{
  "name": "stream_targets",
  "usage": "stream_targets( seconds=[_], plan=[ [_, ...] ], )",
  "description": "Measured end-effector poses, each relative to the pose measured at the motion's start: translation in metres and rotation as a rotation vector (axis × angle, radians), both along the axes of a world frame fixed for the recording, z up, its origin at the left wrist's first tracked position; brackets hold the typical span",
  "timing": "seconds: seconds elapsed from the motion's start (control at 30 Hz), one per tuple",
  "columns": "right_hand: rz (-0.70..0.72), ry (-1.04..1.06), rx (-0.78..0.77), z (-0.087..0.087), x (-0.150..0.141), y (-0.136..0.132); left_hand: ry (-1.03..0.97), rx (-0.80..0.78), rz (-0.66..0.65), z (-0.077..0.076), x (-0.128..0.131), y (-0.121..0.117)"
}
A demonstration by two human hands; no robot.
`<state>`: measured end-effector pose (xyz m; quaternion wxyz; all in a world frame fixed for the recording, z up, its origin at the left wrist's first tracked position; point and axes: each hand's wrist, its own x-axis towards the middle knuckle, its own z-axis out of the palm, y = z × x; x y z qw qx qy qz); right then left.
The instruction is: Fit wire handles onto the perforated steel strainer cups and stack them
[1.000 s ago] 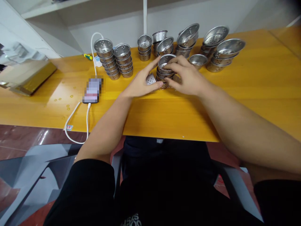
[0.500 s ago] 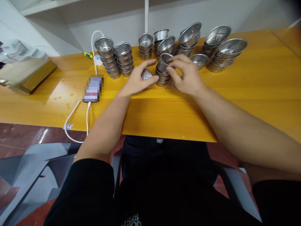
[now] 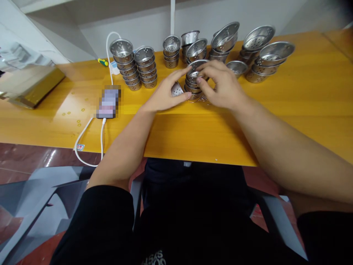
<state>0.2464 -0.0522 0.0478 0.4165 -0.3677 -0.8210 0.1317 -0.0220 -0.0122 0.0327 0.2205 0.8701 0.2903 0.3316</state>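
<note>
At the near left of the yellow tabletop [image 3: 179, 134] lies a phone [image 3: 107, 103] with a white cable. Slightly farther, at centre, the left hand [image 3: 165, 92] spreads thumb and index finger beside an upright stack of perforated metal cups [image 3: 192, 89]; the right hand [image 3: 222, 84] pinches the top cup [image 3: 192, 75] at its right rim. Other cup stacks [image 3: 149, 68] stand beyond, before a pale wall [image 3: 149, 36].

A short stack of silvery, perforated metal cups [image 3: 192, 84] stands on the desk [image 3: 176, 136], mouths up, its top rim partly hidden. Just left of it, a smaller-looking single cup [image 3: 176, 89], also holed, sits tilted, partly covered.
</note>
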Motion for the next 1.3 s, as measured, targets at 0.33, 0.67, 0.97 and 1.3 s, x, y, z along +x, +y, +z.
stream_targets(
  seconds=[0.33,0.67,0.97,1.3],
  plan=[
    [-0.037,0.025,-0.018,-0.002,-0.001,0.000,-0.019,-0.012,0.006,0.002,0.007,-0.006],
    [-0.004,-0.002,0.003,-0.005,0.005,0.008,-0.014,-0.014,-0.014,0.002,0.005,-0.004],
    [0.012,-0.174,0.092,0.001,0.012,0.011,-0.005,-0.023,-0.026,-0.003,0.006,0.004],
    [-0.115,-0.362,0.059,0.006,0.011,0.005,0.037,-0.040,-0.017,0.005,0.010,-0.011]
  ],
)
